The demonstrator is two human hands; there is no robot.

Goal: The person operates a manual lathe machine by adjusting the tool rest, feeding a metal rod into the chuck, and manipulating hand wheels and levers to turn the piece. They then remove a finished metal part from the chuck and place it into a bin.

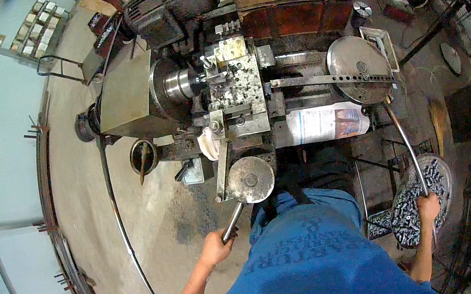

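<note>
In front of me stands a metal lathe with a round chuck [177, 85] on its left and a pitted tool slide [236, 85] in the middle. My left hand [218, 248] is closed around a short steel lever [234, 218], which comes off a round metal disc [250, 180] near my waist. Out to the right, my right hand [428, 206] grips a long curved steel lever [405, 141]. That lever runs up to a large round plate [360, 68], joined to the slide by a flat bar with holes [323, 79].
A basket of small metal parts [426, 203] sits beneath my right hand. A printed sheet [324, 123] lies over the lathe bed. Another long rod [129, 244] hangs at left, near a small round bucket [143, 155]. An electric motor [173, 6] stands behind.
</note>
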